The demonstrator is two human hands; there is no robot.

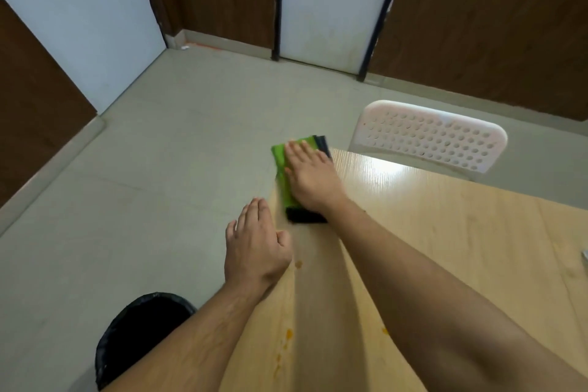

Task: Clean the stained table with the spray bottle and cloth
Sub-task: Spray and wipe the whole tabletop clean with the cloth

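Both forearms reach in from the bottom edge over a light wood-grain table. Orange stains dot its surface near the left forearm, with one more spot just beside the left wrist and another by the right forearm.

Left hand: fingers straight and together, thumb tucked at the side, holding nothing, poised at the table's left edge with its fingertips reaching out past the edge, over the grey floor.

Right hand: fingers straight and slightly spread, pressing flat on a folded green cloth that has a dark layer showing beyond the fingertips and behind the heel of the hand. This cloth lies at the far left corner of the table, its green side sticking out to the left of the fingers.

Beyond the right fingertips, across the corner, stands a white perforated chair back. Below the left forearm, on the floor, sits a bin lined with a black bag. No spray bottle shows, and no label or writing can be read on anything.
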